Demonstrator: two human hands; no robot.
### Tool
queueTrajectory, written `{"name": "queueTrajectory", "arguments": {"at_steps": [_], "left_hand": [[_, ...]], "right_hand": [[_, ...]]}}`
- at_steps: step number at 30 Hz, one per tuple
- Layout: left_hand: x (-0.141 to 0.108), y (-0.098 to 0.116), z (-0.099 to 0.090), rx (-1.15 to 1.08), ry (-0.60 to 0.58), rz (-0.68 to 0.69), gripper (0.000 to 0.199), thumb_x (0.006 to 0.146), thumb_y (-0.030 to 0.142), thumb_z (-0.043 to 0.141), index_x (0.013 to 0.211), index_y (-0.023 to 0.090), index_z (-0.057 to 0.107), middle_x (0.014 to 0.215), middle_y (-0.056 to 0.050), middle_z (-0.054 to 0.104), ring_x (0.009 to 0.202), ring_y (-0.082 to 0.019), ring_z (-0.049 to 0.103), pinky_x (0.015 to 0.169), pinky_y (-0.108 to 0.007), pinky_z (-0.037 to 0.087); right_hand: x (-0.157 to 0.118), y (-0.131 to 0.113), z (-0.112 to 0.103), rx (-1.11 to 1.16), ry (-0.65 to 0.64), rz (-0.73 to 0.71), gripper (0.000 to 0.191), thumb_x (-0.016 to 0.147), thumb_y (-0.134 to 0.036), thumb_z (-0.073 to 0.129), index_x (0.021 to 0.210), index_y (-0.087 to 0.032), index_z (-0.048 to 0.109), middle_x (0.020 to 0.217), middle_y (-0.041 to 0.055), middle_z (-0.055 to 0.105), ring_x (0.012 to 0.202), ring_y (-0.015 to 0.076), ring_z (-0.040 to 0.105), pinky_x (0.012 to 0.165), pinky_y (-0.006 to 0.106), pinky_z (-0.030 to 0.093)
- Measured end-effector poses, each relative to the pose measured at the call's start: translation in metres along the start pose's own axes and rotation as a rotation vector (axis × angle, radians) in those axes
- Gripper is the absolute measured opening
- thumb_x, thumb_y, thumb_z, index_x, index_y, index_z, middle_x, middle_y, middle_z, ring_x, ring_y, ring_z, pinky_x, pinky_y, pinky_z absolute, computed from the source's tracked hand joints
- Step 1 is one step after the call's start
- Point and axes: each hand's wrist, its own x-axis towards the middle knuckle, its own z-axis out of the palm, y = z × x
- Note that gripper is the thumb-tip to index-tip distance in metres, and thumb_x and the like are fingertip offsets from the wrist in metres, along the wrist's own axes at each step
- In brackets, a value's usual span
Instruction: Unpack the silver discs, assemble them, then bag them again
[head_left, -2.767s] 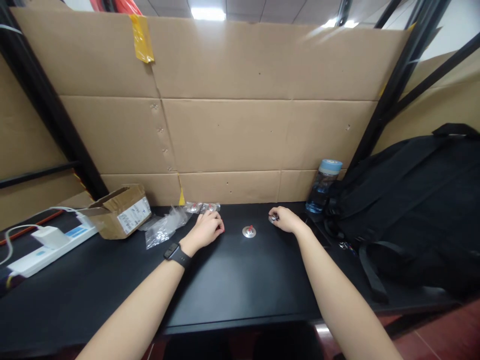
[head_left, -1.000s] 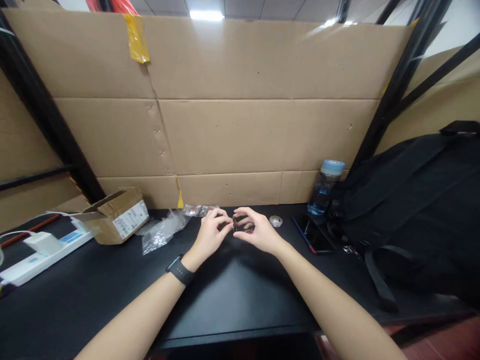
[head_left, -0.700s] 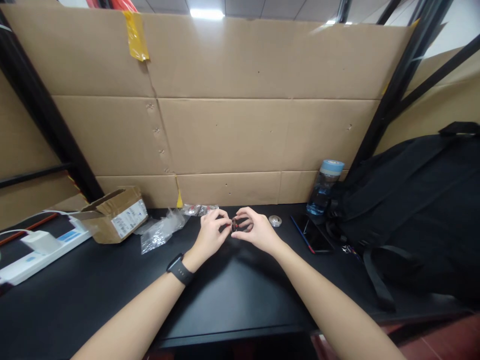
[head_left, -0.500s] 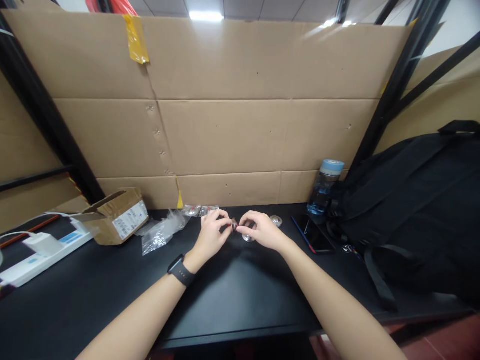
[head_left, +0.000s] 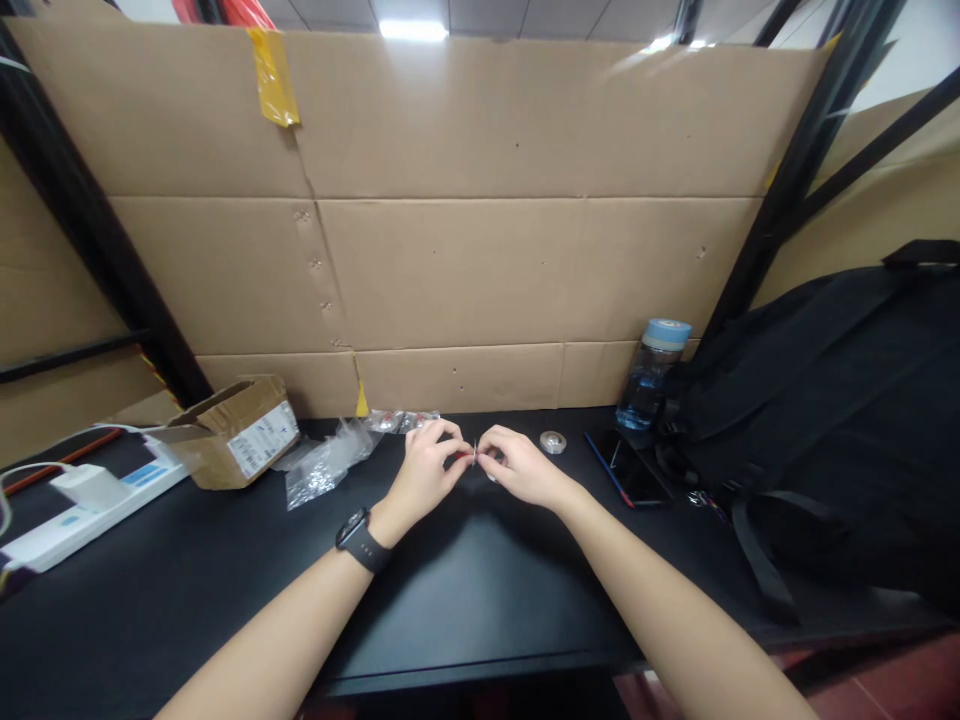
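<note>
A small, thin, shiny disc (head_left: pixel 475 453) is seen nearly edge-on between my fingertips. My left hand (head_left: pixel 433 458) pinches it from the left, with a bit of red showing by the fingers. From the right, my right hand (head_left: pixel 517 465) has its thumb and forefinger closed on the same disc. Both hands are just above the black table (head_left: pixel 465 600). Under the right fingers a pale shiny piece (head_left: pixel 492 478) barely shows, mostly hidden. A round metallic piece (head_left: pixel 553 442) lies flat on the table beyond my right hand.
Clear plastic bags (head_left: pixel 330 465) and small bagged pieces (head_left: pixel 397 420) lie left of my hands, beside an opened cardboard box (head_left: pixel 244 440) and a power strip (head_left: pixel 97 515). Rightward are a phone (head_left: pixel 628 468), a water bottle (head_left: pixel 651 375) and a black backpack (head_left: pixel 840 420). Cardboard (head_left: pixel 450 270) walls the back.
The disc has turned from a tilted view to nearly edge-on. My right hand has shifted slightly, uncovering the round metallic piece and hiding more of the shiny piece below it.
</note>
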Motion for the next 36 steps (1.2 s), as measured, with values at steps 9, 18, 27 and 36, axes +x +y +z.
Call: {"name": "queueTrajectory", "arguments": {"at_steps": [9, 18, 27, 36], "left_hand": [[-0.001, -0.003, 0.003, -0.01, -0.015, 0.017, 0.007, 0.088, 0.021, 0.067, 0.086, 0.024, 0.072, 0.099, -0.003, 0.064, 0.102, -0.021, 0.058, 0.092, -0.04, 0.038], [0.001, -0.013, -0.002, -0.057, -0.053, -0.068, 0.019, 0.098, 0.03, 0.052, 0.105, 0.026, 0.069, 0.107, -0.004, 0.062, 0.107, -0.021, 0.057, 0.096, -0.039, 0.04], [-0.004, -0.002, 0.0, -0.107, -0.357, 0.041, 0.029, 0.099, 0.045, 0.049, 0.12, 0.032, 0.065, 0.124, -0.004, 0.06, 0.115, -0.022, 0.052, 0.103, -0.043, 0.039], [-0.007, -0.001, 0.007, -0.151, -0.358, 0.102, 0.021, 0.095, 0.036, 0.058, 0.11, 0.029, 0.07, 0.124, -0.005, 0.06, 0.114, -0.023, 0.052, 0.101, -0.04, 0.042]], "right_hand": [[0.002, 0.005, 0.006, -0.024, 0.039, -0.018, 0.009, 0.086, -0.013, 0.061, 0.079, -0.018, 0.063, 0.088, 0.0007, 0.059, 0.078, 0.0128, 0.057, 0.072, 0.024, 0.044], [-0.001, 0.017, 0.0, -0.139, -0.049, 0.088, 0.012, 0.077, -0.015, 0.068, 0.066, -0.018, 0.063, 0.086, 0.0005, 0.059, 0.074, 0.012, 0.055, 0.068, 0.023, 0.041], [-0.004, 0.021, 0.001, -0.162, -0.148, 0.121, 0.008, 0.075, -0.018, 0.072, 0.069, -0.018, 0.068, 0.085, 0.0013, 0.059, 0.077, 0.0138, 0.057, 0.068, 0.024, 0.041], [0.0, 0.012, -0.002, -0.093, -0.081, 0.104, 0.008, 0.072, -0.012, 0.072, 0.066, -0.017, 0.069, 0.086, 0.0014, 0.058, 0.08, 0.014, 0.055, 0.071, 0.024, 0.042]]}}
